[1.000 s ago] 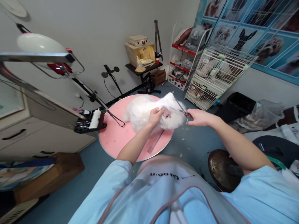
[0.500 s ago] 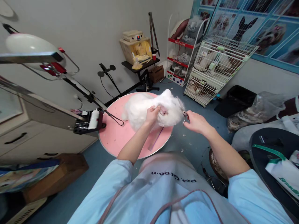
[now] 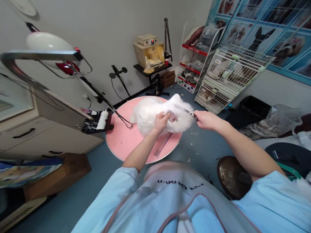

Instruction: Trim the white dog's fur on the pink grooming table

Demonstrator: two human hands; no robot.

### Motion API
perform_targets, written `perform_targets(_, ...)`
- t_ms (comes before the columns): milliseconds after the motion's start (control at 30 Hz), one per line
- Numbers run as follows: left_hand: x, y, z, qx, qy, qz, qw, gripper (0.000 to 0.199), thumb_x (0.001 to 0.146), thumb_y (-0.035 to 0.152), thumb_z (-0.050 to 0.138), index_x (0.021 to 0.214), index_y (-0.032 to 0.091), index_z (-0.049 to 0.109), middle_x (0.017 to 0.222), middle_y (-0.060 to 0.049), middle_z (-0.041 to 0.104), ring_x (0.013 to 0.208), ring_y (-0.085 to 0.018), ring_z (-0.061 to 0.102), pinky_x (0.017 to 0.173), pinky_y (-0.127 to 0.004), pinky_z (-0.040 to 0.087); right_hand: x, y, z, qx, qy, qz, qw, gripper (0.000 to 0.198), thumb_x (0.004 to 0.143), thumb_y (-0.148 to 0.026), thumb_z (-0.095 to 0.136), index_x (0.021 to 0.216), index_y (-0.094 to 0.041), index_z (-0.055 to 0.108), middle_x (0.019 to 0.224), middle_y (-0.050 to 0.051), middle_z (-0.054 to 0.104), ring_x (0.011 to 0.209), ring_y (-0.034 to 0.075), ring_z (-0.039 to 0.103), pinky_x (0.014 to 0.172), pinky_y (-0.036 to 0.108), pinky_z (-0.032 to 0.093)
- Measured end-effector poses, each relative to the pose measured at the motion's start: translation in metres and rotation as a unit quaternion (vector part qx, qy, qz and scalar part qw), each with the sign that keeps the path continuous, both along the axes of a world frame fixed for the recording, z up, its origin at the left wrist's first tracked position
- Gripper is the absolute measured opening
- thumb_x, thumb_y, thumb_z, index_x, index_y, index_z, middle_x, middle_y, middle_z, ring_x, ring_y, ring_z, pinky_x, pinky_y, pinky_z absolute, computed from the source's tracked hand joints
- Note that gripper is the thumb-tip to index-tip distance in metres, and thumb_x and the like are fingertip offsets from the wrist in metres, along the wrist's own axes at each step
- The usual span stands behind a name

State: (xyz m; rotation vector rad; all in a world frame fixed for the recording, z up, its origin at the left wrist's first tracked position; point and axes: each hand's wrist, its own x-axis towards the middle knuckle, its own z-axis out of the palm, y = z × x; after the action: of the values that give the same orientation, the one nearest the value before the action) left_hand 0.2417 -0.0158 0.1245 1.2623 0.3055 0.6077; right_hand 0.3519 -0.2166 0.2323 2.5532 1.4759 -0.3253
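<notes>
A fluffy white dog (image 3: 148, 113) is on a round pink grooming table (image 3: 121, 142), its head toward the right edge. My left hand (image 3: 161, 121) is closed at the side of its head, thumb and fingers pinching beside a bare pink patch that looks like the inside of an ear. Exactly what lies between the fingers is partly hidden. In my right hand (image 3: 202, 119) is a pair of scissors (image 3: 190, 113), gripped by the handles. The blades point left and lie against the fur on top of the head.
A flat comb-like strip (image 3: 161, 147) lies near the table's front edge. From the left, a grooming arm with a loop (image 3: 123, 121) reaches over the table, beside a tool tray (image 3: 97, 124). Wire cages (image 3: 218, 81) and a shelf rack (image 3: 191, 58) stand behind.
My right hand has brought the scissors up and left, from beside the head to across its top fur. My left hand keeps its hold. The whole view has shifted slightly.
</notes>
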Motion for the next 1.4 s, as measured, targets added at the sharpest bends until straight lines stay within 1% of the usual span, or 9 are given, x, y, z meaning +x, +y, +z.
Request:
perform_targets(133, -0.002, -0.004, 0.005, -0.01, -0.008, 0.01, 1.0, 0.039, 0.064, 0.049, 0.078, 0.062, 0.014, 0.061, 0.054, 0.0, 0.06, 0.047, -0.009, 0.049, 0.047, -0.021, 0.037, 0.003, 0.005, 0.008, -0.009, -0.003, 0.037, 0.999, 0.033, 0.082, -0.033, 0.061, 0.11, -0.017, 0.056, 0.112, 0.016, 0.067, 0.096, 0.029, 0.064, 0.069, 0.03, 0.042)
perform_targets(267, -0.003, -0.005, 0.01, -0.016, -0.013, 0.012, 1.0, 0.038, 0.064, 0.048, 0.078, 0.061, 0.014, 0.061, 0.054, 0.0, 0.061, 0.048, -0.009, 0.051, 0.048, -0.021, 0.039, 0.007, 0.01, 0.017, -0.04, -0.021, 0.033, 0.998, 0.026, 0.084, -0.022, 0.053, 0.109, -0.016, 0.058, 0.106, 0.015, 0.069, 0.091, 0.026, 0.066, 0.066, 0.03, 0.041)
perform_targets(400, -0.001, -0.004, 0.009, -0.021, -0.021, 0.02, 0.999, 0.038, 0.063, 0.047, 0.08, 0.061, 0.014, 0.062, 0.055, 0.0, 0.062, 0.049, -0.01, 0.053, 0.049, -0.021, 0.041, 0.012, 0.016, 0.023, -0.039, -0.024, 0.048, 0.998, 0.033, 0.081, -0.027, 0.057, 0.113, -0.015, 0.058, 0.111, 0.015, 0.068, 0.095, 0.026, 0.065, 0.067, 0.029, 0.041)
perform_targets(567, 0.003, -0.004, 0.005, -0.026, -0.03, 0.022, 0.999, 0.041, 0.063, 0.051, 0.08, 0.06, 0.014, 0.062, 0.054, 0.0, 0.062, 0.048, -0.009, 0.051, 0.049, -0.021, 0.041, 0.02, 0.019, 0.025, -0.03, -0.014, 0.028, 0.999, 0.031, 0.081, -0.025, 0.056, 0.111, -0.015, 0.059, 0.103, 0.013, 0.069, 0.088, 0.024, 0.065, 0.065, 0.028, 0.04)
perform_targets(733, -0.001, -0.011, 0.001, 0.013, -0.033, 0.04, 0.999, 0.041, 0.065, 0.053, 0.078, 0.062, 0.014, 0.063, 0.057, -0.001, 0.063, 0.051, -0.01, 0.054, 0.051, -0.022, 0.041, 0.029, 0.014, 0.029, -0.043, 0.071, 0.049, 0.995, 0.027, 0.075, -0.027, 0.062, 0.1, -0.017, 0.063, 0.092, 0.007, 0.07, 0.079, 0.02, 0.063, 0.062, 0.025, 0.039)
perform_targets(900, -0.005, -0.019, -0.006, 0.068, -0.032, 0.087, 0.993, 0.036, 0.07, 0.049, 0.075, 0.063, 0.015, 0.066, 0.062, -0.002, 0.066, 0.06, -0.012, 0.058, 0.06, -0.023, 0.045, 0.029, 0.016, 0.035, -0.037, 0.081, 0.035, 0.995, 0.035, 0.072, -0.037, 0.067, 0.102, -0.018, 0.064, 0.092, 0.006, 0.07, 0.078, 0.02, 0.062, 0.061, 0.026, 0.038)
perform_targets(1000, -0.003, -0.02, -0.006, 0.066, -0.034, 0.093, 0.993, 0.033, 0.071, 0.046, 0.073, 0.063, 0.015, 0.065, 0.061, -0.002, 0.065, 0.058, -0.012, 0.057, 0.058, -0.023, 0.044, 0.028, 0.018, 0.036, -0.043, 0.064, 0.047, 0.996, 0.024, 0.073, -0.028, 0.064, 0.096, -0.018, 0.065, 0.088, 0.007, 0.069, 0.076, 0.02, 0.062, 0.06, 0.026, 0.037)
perform_targets(1267, 0.017, -0.007, -0.01, -0.073, -0.028, 0.116, 0.99, 0.027, 0.065, 0.038, 0.075, 0.069, 0.013, 0.065, 0.062, 0.0, 0.064, 0.056, -0.011, 0.056, 0.055, -0.021, 0.043, 0.047, 0.014, 0.012, 0.008, 0.049, 0.006, 0.999, 0.025, 0.077, -0.022, 0.061, 0.102, -0.017, 0.061, 0.09, 0.008, 0.069, 0.077, 0.02, 0.061, 0.063, 0.026, 0.037)
perform_targets(1400, 0.028, 0.0, -0.007, -0.109, -0.033, 0.135, 0.984, 0.021, 0.068, 0.032, 0.072, 0.07, 0.013, 0.064, 0.064, -0.001, 0.065, 0.058, -0.011, 0.058, 0.058, -0.021, 0.045, 0.041, 0.005, -0.022, 0.11, 0.056, -0.056, 0.991, 0.029, 0.08, -0.03, 0.063, 0.104, -0.016, 0.057, 0.093, 0.008, 0.068, 0.079, 0.02, 0.061, 0.066, 0.026, 0.039)
